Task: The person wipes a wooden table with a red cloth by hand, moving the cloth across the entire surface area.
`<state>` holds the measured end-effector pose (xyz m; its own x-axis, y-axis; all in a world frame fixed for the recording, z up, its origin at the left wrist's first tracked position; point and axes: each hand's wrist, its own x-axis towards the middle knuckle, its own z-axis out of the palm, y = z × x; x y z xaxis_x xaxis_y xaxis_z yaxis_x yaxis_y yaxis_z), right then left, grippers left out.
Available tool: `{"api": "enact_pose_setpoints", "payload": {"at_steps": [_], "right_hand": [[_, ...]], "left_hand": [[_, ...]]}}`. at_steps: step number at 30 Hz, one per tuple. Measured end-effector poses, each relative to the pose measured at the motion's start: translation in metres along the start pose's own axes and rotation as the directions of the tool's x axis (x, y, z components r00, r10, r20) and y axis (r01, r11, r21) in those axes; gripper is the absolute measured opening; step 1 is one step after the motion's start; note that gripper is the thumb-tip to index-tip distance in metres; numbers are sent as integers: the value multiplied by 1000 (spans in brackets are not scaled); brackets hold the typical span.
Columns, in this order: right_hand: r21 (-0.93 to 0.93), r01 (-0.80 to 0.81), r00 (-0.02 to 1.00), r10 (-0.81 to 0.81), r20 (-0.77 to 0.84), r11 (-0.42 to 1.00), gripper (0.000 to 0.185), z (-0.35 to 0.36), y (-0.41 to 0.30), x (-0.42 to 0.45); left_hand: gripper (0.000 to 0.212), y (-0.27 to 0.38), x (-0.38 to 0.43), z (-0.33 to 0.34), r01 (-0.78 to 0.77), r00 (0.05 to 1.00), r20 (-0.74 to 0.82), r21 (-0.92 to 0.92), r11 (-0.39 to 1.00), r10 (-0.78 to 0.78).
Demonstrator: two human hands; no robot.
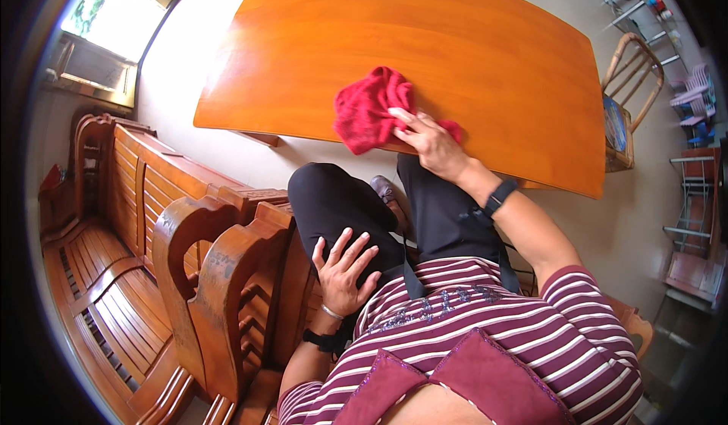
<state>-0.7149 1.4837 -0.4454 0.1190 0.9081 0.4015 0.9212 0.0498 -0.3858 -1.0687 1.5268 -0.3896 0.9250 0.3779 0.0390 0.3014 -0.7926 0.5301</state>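
A crumpled red cloth (369,109) lies at the near edge of an orange-brown wooden table (421,44), part of it hanging over the edge. My right hand (435,143) is on the cloth, its thumb and fingers holding a fold, with a smaller bit of cloth showing beyond the knuckles. My left hand (344,271) rests on my left thigh in black trousers, fingers spread and holding nothing. Each wrist wears a black band.
Wooden slatted benches (125,288) and carved chair backs (210,288) stand close on my left. A bamboo chair (628,101) is at the table's right end. Metal racks (694,197) and stacked plastic chairs (694,95) are farther right.
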Motion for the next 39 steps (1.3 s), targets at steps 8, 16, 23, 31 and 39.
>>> {"api": "enact_pose_setpoints", "payload": {"at_steps": [8,16,23,31,39], "right_hand": [[88,130,985,-139,106,988,37,95,-18,135],[71,180,971,-189,145,981,48,143,-27,208],[13,189,968,-189,167,982,57,176,-40,269],[-133,221,944,-177,278,966,55,224,-27,343],[-249,-133,972,175,156,959,43,215,14,381]], "left_hand": [[42,-4,-4,-2,13,999,-35,-73,997,-16],[47,-20,-11,-3,-18,999,-38,-167,986,11],[46,-34,-19,-4,-9,998,-62,-226,974,-5],[47,-42,-25,-9,-2,996,-88,-289,957,-25],[45,-42,-27,-10,22,993,-99,-323,946,-57]]}}
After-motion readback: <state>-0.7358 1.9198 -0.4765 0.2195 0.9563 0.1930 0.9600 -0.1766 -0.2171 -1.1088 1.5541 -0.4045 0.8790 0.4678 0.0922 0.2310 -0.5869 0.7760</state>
